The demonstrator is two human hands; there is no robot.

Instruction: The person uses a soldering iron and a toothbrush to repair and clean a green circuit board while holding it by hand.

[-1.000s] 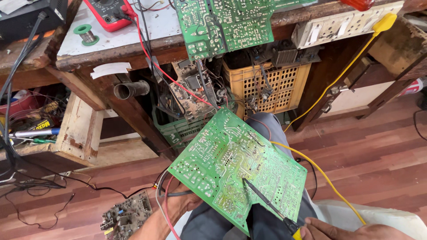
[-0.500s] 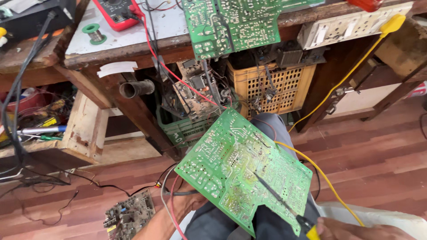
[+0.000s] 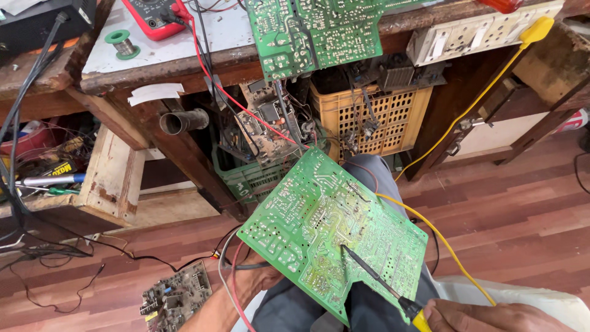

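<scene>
Head view: the green circuit board point(image 3: 332, 237) rests tilted on the lap, solder side up. The left hand point(image 3: 258, 280) grips its lower edge from beneath, steadying it. The right hand point(image 3: 485, 316), closed on a yellow-handled soldering iron point(image 3: 381, 281), touches the tip mid-board. Above the board stands a cluttered wooden workbench point(image 3: 184, 67); around it lies wood flooring point(image 3: 528, 209).

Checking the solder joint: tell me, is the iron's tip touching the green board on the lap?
Touching. The head view shows the soldering iron tip meeting the green circuit board with no visible gap.

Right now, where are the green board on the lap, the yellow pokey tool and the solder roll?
green board point(image 3: 307, 227), head view, bare middle.
yellow tool point(image 3: 375, 276), head view, dark shaft.
solder roll point(image 3: 121, 44), head view, spool top.
</scene>
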